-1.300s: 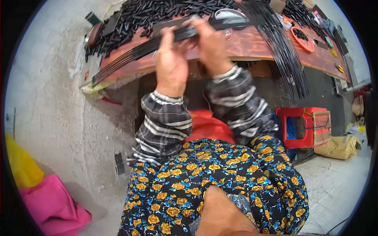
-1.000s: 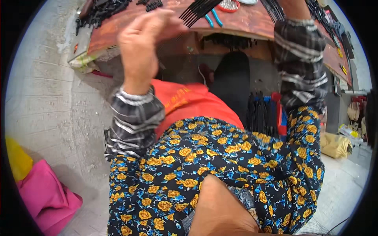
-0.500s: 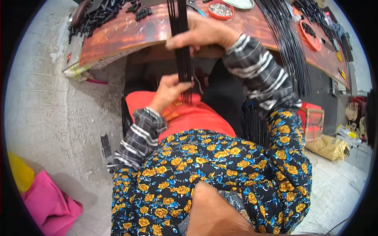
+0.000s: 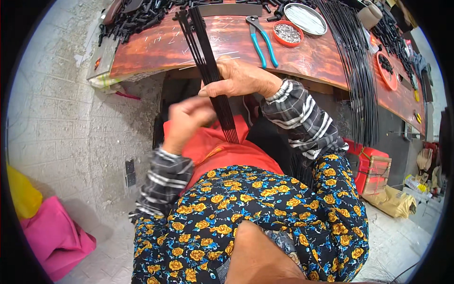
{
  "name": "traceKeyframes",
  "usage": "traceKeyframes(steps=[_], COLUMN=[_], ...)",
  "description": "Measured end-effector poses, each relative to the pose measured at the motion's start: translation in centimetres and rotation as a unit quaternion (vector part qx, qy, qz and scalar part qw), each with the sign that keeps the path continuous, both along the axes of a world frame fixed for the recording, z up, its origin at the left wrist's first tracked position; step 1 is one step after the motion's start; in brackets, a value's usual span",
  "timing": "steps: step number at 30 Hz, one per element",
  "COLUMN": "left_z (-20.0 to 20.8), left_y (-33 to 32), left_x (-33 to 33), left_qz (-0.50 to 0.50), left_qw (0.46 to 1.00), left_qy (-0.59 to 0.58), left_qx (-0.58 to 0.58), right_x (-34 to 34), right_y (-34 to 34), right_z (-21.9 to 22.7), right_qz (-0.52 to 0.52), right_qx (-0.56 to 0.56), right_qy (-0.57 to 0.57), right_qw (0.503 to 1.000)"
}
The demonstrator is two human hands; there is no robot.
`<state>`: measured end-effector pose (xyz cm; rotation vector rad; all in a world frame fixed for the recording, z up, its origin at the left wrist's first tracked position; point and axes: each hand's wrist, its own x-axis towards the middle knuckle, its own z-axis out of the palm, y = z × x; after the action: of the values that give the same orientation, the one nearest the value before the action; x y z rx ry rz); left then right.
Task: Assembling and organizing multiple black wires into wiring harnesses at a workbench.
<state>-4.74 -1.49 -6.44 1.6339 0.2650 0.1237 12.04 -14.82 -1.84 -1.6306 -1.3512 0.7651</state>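
My right hand (image 4: pixel 239 80) is closed round a bundle of thin black rods (image 4: pixel 226 116), its thumb lying across the front. The bundle slants from above the table edge down to my lap, and its upper end fans into separate rods. Beside it, on the left, my left hand (image 4: pixel 187 122) is smeared by motion. Its fingers are close to the bundle; whether they touch or hold anything does not show. Under the bundle's lower end a red cloth (image 4: pixel 236 154) covers my lap.
On the wooden table (image 4: pixel 161 45) lie blue-handled pliers (image 4: pixel 263 45), a red bowl of small metal parts (image 4: pixel 287 33) and a round tray of thin white pieces (image 4: pixel 306 19). Black tubular parts (image 4: pixel 135 21) are heaped at the left. More long black rods (image 4: pixel 357 80) hang over the edge.
My left hand has come off the bundle's lower part and moved up and left. The bundle now slants more, its top toward the left. More of the table shows, with the pliers in view.
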Motion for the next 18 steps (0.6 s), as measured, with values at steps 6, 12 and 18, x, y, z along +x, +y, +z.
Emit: traceKeyframes(steps=[6,12,18], left_z=[13.1,16.0,14.3], left_y=[1.8,1.2,1.5], left_x=[6.8,6.8,3.0], left_qz=[0.001,-0.115,-0.270], left_qw=[0.966,0.969,0.910], left_qy=[-0.252,-0.169,-0.279], left_qx=[-0.057,-0.137,-0.147], right_x=[-0.3,-0.6,-1.9], right_y=[0.3,-0.5,-1.5], right_z=[-0.3,-1.2,-2.0], right_qz=[0.014,0.140,0.010], right_qx=[0.021,0.110,0.090], right_qy=[-0.033,0.174,0.188], right_qw=[0.999,0.968,0.978])
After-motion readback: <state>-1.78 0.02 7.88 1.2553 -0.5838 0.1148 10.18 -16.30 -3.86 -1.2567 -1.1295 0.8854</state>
